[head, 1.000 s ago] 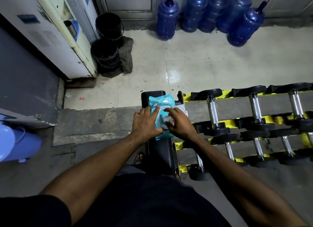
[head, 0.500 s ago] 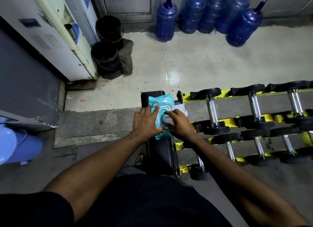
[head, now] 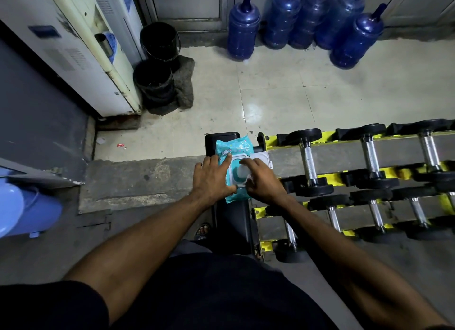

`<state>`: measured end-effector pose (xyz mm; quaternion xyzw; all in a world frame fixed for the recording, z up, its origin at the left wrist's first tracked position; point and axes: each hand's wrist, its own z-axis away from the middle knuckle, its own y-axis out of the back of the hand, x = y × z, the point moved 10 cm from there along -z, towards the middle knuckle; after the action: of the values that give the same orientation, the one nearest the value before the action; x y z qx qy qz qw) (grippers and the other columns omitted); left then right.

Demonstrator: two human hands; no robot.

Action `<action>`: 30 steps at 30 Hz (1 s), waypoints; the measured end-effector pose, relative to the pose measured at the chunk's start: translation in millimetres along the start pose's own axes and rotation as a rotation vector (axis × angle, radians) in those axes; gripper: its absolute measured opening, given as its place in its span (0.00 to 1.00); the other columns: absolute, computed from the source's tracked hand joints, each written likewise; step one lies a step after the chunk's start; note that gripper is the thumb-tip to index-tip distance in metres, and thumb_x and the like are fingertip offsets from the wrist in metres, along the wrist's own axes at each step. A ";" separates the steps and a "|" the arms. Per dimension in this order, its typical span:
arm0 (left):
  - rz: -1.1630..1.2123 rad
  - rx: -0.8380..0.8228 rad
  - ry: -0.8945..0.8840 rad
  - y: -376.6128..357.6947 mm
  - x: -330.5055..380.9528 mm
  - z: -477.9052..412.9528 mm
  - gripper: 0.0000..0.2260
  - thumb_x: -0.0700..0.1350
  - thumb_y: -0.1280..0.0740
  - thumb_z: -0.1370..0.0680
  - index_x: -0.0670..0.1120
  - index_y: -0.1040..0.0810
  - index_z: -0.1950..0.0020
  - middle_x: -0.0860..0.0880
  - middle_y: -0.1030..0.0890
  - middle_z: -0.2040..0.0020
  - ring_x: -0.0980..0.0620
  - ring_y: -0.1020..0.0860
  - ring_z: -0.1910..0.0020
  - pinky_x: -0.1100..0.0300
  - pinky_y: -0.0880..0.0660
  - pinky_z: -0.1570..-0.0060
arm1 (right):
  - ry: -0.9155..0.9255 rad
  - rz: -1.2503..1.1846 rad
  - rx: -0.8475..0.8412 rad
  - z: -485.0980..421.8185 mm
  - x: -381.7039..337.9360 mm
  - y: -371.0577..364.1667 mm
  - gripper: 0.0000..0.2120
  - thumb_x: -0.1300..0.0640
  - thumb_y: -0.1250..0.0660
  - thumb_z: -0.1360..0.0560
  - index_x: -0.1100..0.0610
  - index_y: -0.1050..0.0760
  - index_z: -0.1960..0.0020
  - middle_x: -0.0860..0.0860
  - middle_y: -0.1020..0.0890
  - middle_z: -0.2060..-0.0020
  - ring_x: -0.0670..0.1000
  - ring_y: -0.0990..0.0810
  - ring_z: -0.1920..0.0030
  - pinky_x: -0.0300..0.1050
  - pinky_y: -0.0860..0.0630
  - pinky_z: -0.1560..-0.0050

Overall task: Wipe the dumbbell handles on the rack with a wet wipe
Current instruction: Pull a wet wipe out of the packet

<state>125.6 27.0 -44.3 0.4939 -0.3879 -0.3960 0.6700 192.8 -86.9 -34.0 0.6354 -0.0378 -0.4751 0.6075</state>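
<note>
So the teal plastic wet-wipe pack is lying on the black padded bench, dead centre of the frame, with its white flip lid swung open to the right. The left hand lies flat on the pack, fingers straight and spread. The right hand pinches a white wipe poking out of the opening. Just right of it, chrome-handled black dumbbells sit on the yellow and grey rack. Five blue plastic water jugs stand along the top, and two black buckets upper left; can't tell what's inside any of them.
</note>
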 end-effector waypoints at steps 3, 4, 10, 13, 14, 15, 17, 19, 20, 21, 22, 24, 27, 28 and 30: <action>-0.006 0.003 0.006 1.6 0.8 0.3 0.44 0.68 0.33 0.32 0.53 0.44 0.20 0.45 0.31 0.31 0.44 0.32 0.34 0.48 0.32 0.39 | 0.026 0.092 -0.032 -6.4 -6.0 -3.7 0.21 0.58 0.27 0.29 0.54 0.23 0.36 0.56 0.23 0.48 0.58 0.23 0.49 0.50 0.22 0.54; -0.008 0.003 0.007 1.6 0.9 0.4 0.44 0.67 0.33 0.31 0.53 0.44 0.20 0.45 0.31 0.31 0.44 0.32 0.34 0.48 0.32 0.39 | 0.021 0.112 -0.016 -7.5 -6.2 -2.5 0.16 0.57 0.27 0.28 0.55 0.20 0.41 0.55 0.23 0.50 0.58 0.22 0.51 0.50 0.22 0.56; -0.011 0.022 0.011 2.8 -0.2 0.2 0.44 0.70 0.34 0.32 0.53 0.43 0.21 0.45 0.30 0.31 0.44 0.31 0.35 0.49 0.32 0.41 | -0.017 0.019 0.108 -2.1 3.5 8.1 0.04 0.66 0.33 0.25 0.60 0.22 0.52 0.56 0.22 0.55 0.57 0.22 0.57 0.43 0.34 0.62; -0.014 0.018 0.008 1.5 -0.2 1.1 0.44 0.71 0.34 0.31 0.54 0.44 0.21 0.46 0.31 0.31 0.45 0.31 0.34 0.49 0.32 0.40 | -0.027 -0.042 0.168 7.0 9.9 12.5 0.02 0.65 0.35 0.23 0.59 0.26 0.51 0.56 0.23 0.55 0.58 0.24 0.57 0.47 0.32 0.61; -0.012 0.018 0.009 1.6 0.0 1.3 0.44 0.71 0.35 0.31 0.53 0.44 0.21 0.46 0.31 0.31 0.45 0.32 0.34 0.49 0.32 0.40 | -0.023 -0.051 0.175 9.0 10.3 12.4 0.03 0.64 0.35 0.22 0.59 0.27 0.50 0.56 0.23 0.54 0.58 0.24 0.56 0.48 0.30 0.61; -0.008 0.015 0.011 1.6 0.4 1.4 0.44 0.70 0.35 0.31 0.53 0.44 0.21 0.45 0.31 0.31 0.45 0.32 0.34 0.49 0.32 0.40 | -0.021 -0.052 0.154 9.6 9.2 10.2 0.04 0.63 0.35 0.22 0.58 0.27 0.47 0.56 0.22 0.52 0.58 0.23 0.54 0.48 0.28 0.59; 0.000 0.008 0.015 1.8 1.4 1.2 0.44 0.69 0.34 0.31 0.53 0.44 0.21 0.45 0.31 0.31 0.44 0.32 0.34 0.48 0.32 0.40 | 0.000 -0.014 0.058 5.7 2.5 2.1 0.15 0.60 0.33 0.23 0.57 0.27 0.37 0.56 0.22 0.47 0.57 0.22 0.50 0.49 0.25 0.54; 0.000 0.004 0.020 2.4 2.2 1.1 0.44 0.68 0.33 0.31 0.53 0.44 0.21 0.45 0.31 0.31 0.44 0.32 0.34 0.48 0.32 0.40 | -0.011 0.053 -0.036 -0.8 -0.8 -4.7 0.22 0.56 0.30 0.25 0.54 0.28 0.32 0.57 0.23 0.44 0.57 0.23 0.47 0.50 0.23 0.50; 0.000 0.004 0.023 2.7 2.3 1.2 0.44 0.68 0.33 0.32 0.53 0.44 0.20 0.45 0.31 0.31 0.44 0.32 0.34 0.48 0.32 0.40 | -0.024 0.083 -0.055 -3.8 -0.8 -5.8 0.21 0.55 0.29 0.25 0.54 0.26 0.33 0.56 0.24 0.45 0.57 0.23 0.47 0.51 0.22 0.49; -0.001 0.005 0.025 3.0 2.3 1.3 0.45 0.68 0.33 0.32 0.53 0.44 0.21 0.45 0.31 0.31 0.44 0.32 0.34 0.48 0.32 0.40 | -0.028 0.111 -0.056 -5.9 -1.3 -5.2 0.19 0.56 0.28 0.26 0.54 0.23 0.35 0.56 0.23 0.46 0.57 0.22 0.47 0.52 0.21 0.50; -0.003 0.007 0.027 3.0 2.2 1.3 0.45 0.68 0.33 0.32 0.53 0.44 0.21 0.45 0.31 0.31 0.44 0.32 0.34 0.48 0.32 0.40 | -0.023 0.126 -0.044 -7.7 -1.5 -4.3 0.16 0.58 0.28 0.26 0.55 0.21 0.38 0.56 0.22 0.47 0.57 0.21 0.49 0.51 0.21 0.51; -0.008 0.012 0.031 3.6 2.4 1.7 0.45 0.68 0.33 0.32 0.53 0.44 0.21 0.45 0.31 0.31 0.44 0.32 0.35 0.48 0.32 0.40 | -0.022 0.088 0.008 -9.2 -1.2 0.1 0.11 0.63 0.31 0.27 0.57 0.18 0.45 0.55 0.21 0.51 0.56 0.20 0.52 0.49 0.22 0.55; -0.023 0.019 0.035 4.5 3.1 2.0 0.44 0.69 0.33 0.32 0.53 0.43 0.21 0.45 0.30 0.31 0.44 0.31 0.35 0.49 0.32 0.41 | -0.066 -0.042 0.084 -8.5 5.0 9.1 0.08 0.68 0.35 0.27 0.58 0.21 0.54 0.53 0.22 0.57 0.54 0.23 0.57 0.44 0.32 0.61; -0.029 0.025 0.036 5.0 3.1 2.1 0.44 0.69 0.34 0.32 0.53 0.43 0.21 0.45 0.30 0.32 0.44 0.31 0.36 0.49 0.32 0.41 | -0.073 -0.077 0.090 -7.4 7.8 9.8 0.08 0.68 0.36 0.27 0.58 0.23 0.55 0.52 0.23 0.58 0.53 0.25 0.58 0.43 0.35 0.62; -0.039 0.035 0.038 5.8 2.9 1.9 0.44 0.70 0.34 0.32 0.53 0.42 0.22 0.45 0.29 0.33 0.44 0.30 0.36 0.49 0.32 0.42 | -0.070 -0.142 0.094 -3.0 10.4 11.1 0.08 0.69 0.38 0.27 0.59 0.25 0.53 0.52 0.23 0.57 0.51 0.27 0.58 0.41 0.36 0.62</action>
<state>125.8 24.8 -37.8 0.5206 -0.3723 -0.3928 0.6603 206.3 -94.0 -31.4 0.6474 -0.0360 -0.5367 0.5399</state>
